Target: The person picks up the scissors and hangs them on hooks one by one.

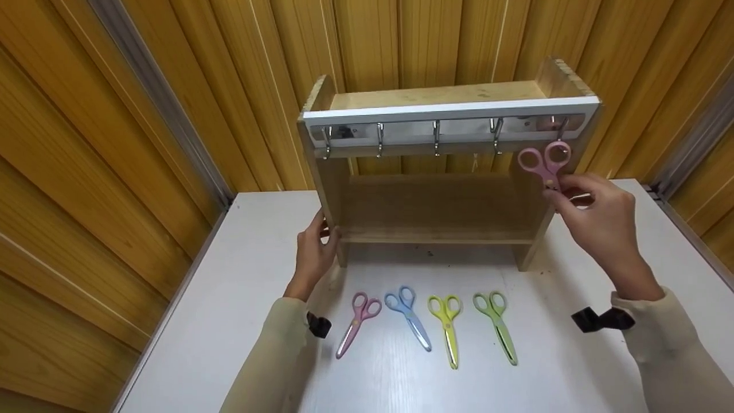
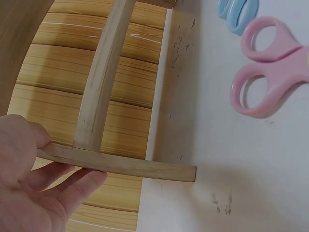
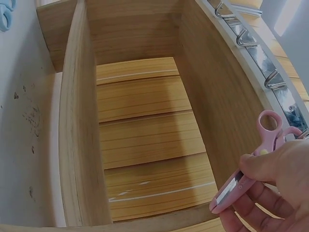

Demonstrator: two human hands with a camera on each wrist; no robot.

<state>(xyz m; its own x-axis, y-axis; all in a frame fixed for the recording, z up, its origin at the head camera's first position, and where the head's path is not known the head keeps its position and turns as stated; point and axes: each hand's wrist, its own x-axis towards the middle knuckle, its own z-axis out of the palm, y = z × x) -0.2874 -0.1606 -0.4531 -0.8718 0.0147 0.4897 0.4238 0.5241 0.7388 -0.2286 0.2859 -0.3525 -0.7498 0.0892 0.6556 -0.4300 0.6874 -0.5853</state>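
Note:
A small wooden shelf (image 1: 430, 201) stands upright with a row of metal hooks along its white-edged top front. My right hand (image 1: 608, 215) pinches pink scissors (image 1: 549, 175) by the blade end, finger loops upward. One loop overlaps the rightmost hook (image 1: 562, 127) in the head view. Beside the shelf's lower left, my left hand (image 1: 312, 255) grips the edge of its side panel (image 2: 120, 162), thumb on one face and fingers on the other. In the right wrist view, the thumb lies across the scissors (image 3: 266, 140) near their pivot.
On the white table (image 1: 258, 229) in front of the shelf lie a second pair of pink scissors (image 1: 355, 328), blue scissors (image 1: 415, 326), yellow scissors (image 1: 449, 332) and green scissors (image 1: 502, 332), side by side. Wood-patterned walls (image 1: 367, 46) rise behind and to both sides.

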